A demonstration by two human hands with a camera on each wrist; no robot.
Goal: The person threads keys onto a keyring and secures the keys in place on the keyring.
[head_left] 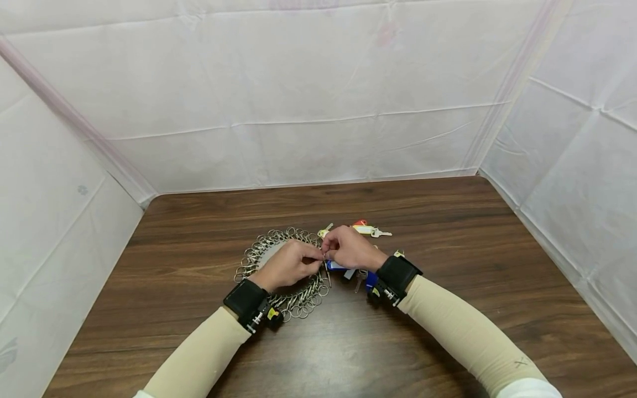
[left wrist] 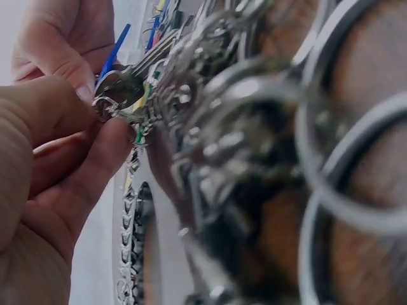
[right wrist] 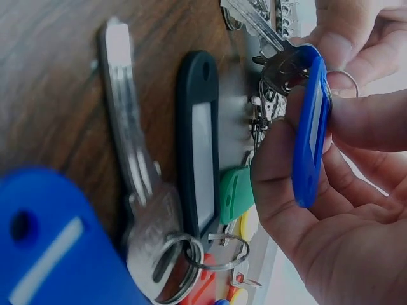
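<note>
Both hands meet over the middle of the table. My left hand (head_left: 312, 260) pinches a small metal clip (left wrist: 105, 107) on a big loop of linked key rings (head_left: 264, 249), thumb and forefinger closed on it (left wrist: 95, 124). My right hand (head_left: 332, 250) grips a blue key tag (right wrist: 311, 127) between thumb and fingers (right wrist: 299, 136). A silver key (right wrist: 251, 18) and a small split ring (right wrist: 346, 76) hang from the tag, right at my left fingertips. In the left wrist view the same blue tag (left wrist: 114, 51) and key (left wrist: 149, 60) show by the clip.
Loose keys with tags lie on the wooden table (head_left: 448, 249) under and behind my right hand: a black tag (right wrist: 197, 146), a silver key (right wrist: 133, 159), a green tag (right wrist: 235, 190), another blue tag (right wrist: 51, 248), and a white-tagged key (head_left: 370, 230). White sheeting walls the table on three sides.
</note>
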